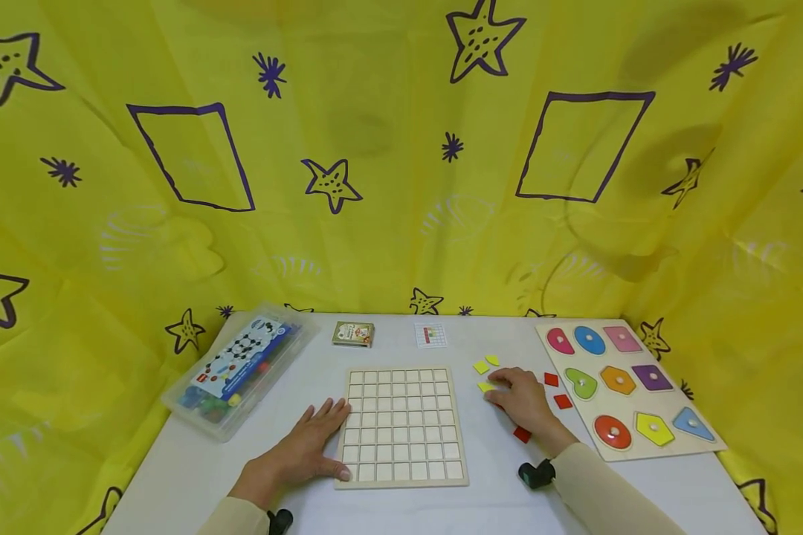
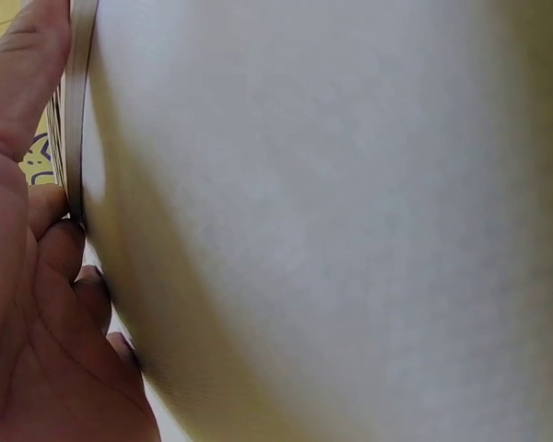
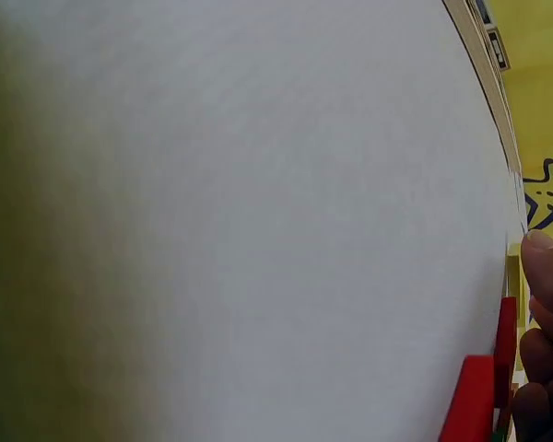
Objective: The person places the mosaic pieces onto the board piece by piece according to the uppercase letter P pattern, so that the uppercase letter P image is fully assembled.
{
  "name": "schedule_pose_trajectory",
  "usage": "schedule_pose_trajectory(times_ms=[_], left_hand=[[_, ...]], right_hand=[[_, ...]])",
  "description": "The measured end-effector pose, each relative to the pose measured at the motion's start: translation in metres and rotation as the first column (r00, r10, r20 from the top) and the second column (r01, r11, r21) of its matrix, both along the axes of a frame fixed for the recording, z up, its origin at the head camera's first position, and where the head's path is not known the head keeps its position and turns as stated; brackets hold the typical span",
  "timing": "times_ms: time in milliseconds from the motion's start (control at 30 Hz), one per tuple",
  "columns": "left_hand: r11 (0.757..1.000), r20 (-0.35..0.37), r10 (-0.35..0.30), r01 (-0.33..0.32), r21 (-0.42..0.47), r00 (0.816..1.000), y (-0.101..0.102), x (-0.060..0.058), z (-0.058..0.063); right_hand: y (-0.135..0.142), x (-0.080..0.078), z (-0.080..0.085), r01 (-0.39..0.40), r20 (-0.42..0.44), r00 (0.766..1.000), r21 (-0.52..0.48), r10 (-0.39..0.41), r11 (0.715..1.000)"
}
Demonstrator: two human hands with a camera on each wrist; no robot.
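Observation:
My left hand rests with spread fingers along the left side of a wooden grid board. Its thumb lies at the near left corner, and the left wrist view shows the fingers against the board's edge. To the right of the board, my right hand has its thumb and index fingertips around a small yellow tile at table level. Two more yellow pieces lie just beyond, a square one and one with a rounded side. Red square tiles lie around that hand, one partly beneath the wrist.
A shape puzzle board with knobbed pieces lies at the right. At the left sits a clear plastic box of colored parts. A small card box and a pattern card lie at the back, before a yellow curtain.

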State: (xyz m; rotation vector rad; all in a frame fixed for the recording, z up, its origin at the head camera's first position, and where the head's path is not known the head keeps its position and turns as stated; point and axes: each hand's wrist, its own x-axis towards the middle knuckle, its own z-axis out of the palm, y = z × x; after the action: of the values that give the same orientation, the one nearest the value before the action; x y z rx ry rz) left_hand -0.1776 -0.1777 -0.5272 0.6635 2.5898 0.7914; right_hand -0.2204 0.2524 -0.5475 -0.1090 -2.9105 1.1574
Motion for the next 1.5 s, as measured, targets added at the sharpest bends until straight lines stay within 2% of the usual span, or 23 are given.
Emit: schedule_pose_trajectory(times_ms=[200,400,500,600,700,800,867,1000,1167,1267,1400,1500], left_hand=[[1.0,-0.004,-0.002,0.002,0.006,1.0,-0.001,0.0,-0.001],[1.0,0.003,0.007,-0.007,0.014,1.0,0.0,0.001,0.0],[1.0,-0.002,0.003,-0.003,0.018,1.0,0.0,0.002,0.002],[1.0,-0.004,0.002,-0.002,0.016,1.0,-0.001,0.002,0.002],[1.0,-0.003,0.006,-0.006,0.013,1.0,-0.001,0.001,0.0],[1.0,0.001,0.008,-0.008,0.011,1.0,-0.001,0.0,-0.001],[1.0,0.0,0.008,-0.008,0.015,1.0,-0.001,-0.001,-0.002],[1.0,0.004,0.008,-0.008,0.01,1.0,-0.001,-0.001,-0.003],[1.0,0.009,0.009,-0.009,0.011,1.0,-0.002,-0.001,-0.003],[1.0,0.013,0.005,-0.005,0.019,1.0,-0.002,0.0,-0.002],[1.0,0.008,0.004,-0.005,0.026,1.0,-0.002,0.0,-0.002],[1.0,-0.002,0.007,-0.007,0.018,1.0,-0.002,0.0,-0.003]], right_hand=[[-0.002,-0.002,-0.003,-0.015,-0.004,1.0,0.078,0.015,0.997],[-0.004,0.001,0.001,-0.084,-0.045,0.995,0.027,0.085,0.996],[-0.005,0.003,0.003,-0.063,-0.056,0.996,0.047,0.066,0.997],[-0.006,0.004,0.003,-0.038,-0.051,0.998,0.112,0.044,0.993],[-0.008,0.003,0.002,-0.078,-0.057,0.995,0.143,0.087,0.987],[-0.008,0.005,0.003,-0.133,-0.076,0.987,0.134,0.144,0.982],[-0.008,0.006,0.003,-0.142,-0.086,0.984,0.127,0.153,0.982],[-0.009,0.007,0.003,-0.109,-0.072,0.99,0.137,0.119,0.985],[-0.01,0.009,0.004,-0.146,-0.099,0.982,0.16,0.163,0.976],[-0.01,0.01,0.006,-0.13,-0.115,0.982,0.155,0.148,0.979],[-0.013,0.01,0.007,-0.074,-0.046,0.995,0.178,0.083,0.981],[-0.015,0.011,0.006,-0.077,0.001,0.997,0.205,0.078,0.976]])
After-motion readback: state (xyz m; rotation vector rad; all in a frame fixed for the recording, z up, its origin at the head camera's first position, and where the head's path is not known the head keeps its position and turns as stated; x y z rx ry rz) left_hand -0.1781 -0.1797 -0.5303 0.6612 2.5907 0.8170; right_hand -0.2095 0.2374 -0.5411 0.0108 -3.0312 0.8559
